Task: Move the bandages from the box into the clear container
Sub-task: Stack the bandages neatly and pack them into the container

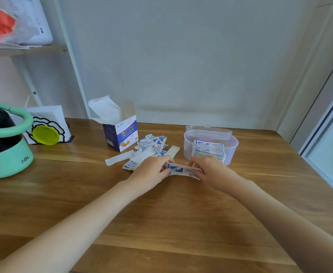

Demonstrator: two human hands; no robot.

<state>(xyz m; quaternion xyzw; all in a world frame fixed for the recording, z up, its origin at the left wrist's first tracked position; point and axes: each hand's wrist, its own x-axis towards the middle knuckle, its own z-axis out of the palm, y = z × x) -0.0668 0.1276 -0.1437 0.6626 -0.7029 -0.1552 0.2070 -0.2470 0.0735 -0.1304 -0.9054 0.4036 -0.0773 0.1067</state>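
Partly, both hands [183, 170] cover the held bandages [183, 170].

Looks like I'm at home: wooden desk [63, 194] against a plain wall, shelf [24, 49] of bags above its left end, mint kettle-thing [6, 142] there too.

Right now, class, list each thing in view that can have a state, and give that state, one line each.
Bandage box: upright, flaps open.
Clear container: lid off, partly filled with bandages.
Loose bandages: piled on the table.
Held bandages: gripped at both ends.
Left hand: gripping.
Right hand: gripping.
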